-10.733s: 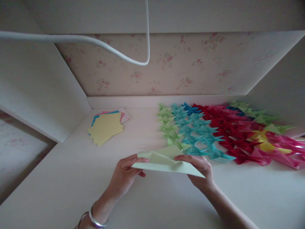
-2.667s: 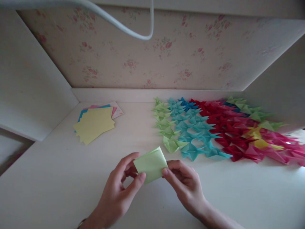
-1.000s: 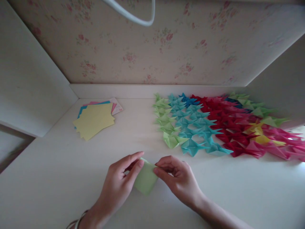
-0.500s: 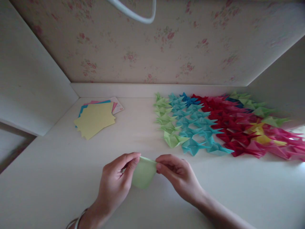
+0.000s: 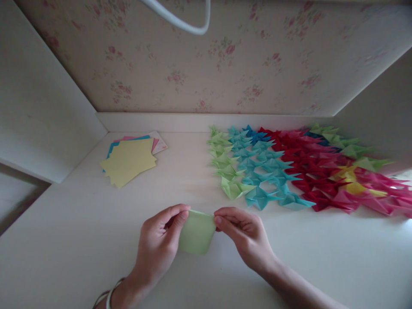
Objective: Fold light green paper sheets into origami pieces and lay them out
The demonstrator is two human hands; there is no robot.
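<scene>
A small light green sheet of origami paper [image 5: 197,235] hangs between my two hands, its top edge pinched at both corners. My left hand [image 5: 161,238] grips the upper left corner between thumb and forefinger. At the upper right corner, the thumb and forefinger of my right hand [image 5: 243,234] close on the paper. Along the top edge a narrow lip or fold shows. The lower part of the sheet hangs free above the white table [image 5: 206,287]. My left fingers cover part of the sheet's left side.
Folded paper cranes stand in rows at the right: light green [image 5: 236,187], turquoise [image 5: 260,197], dark red [image 5: 325,193] and others. Back left lies a fanned stack of origami paper [image 5: 130,161], yellow on top. A white cable [image 5: 193,29] hangs before the floral wall [image 5: 206,73].
My right hand has shifted slightly right and up along the top edge, and more of the green sheet now shows, flatter and wider. The left hand has barely moved.
</scene>
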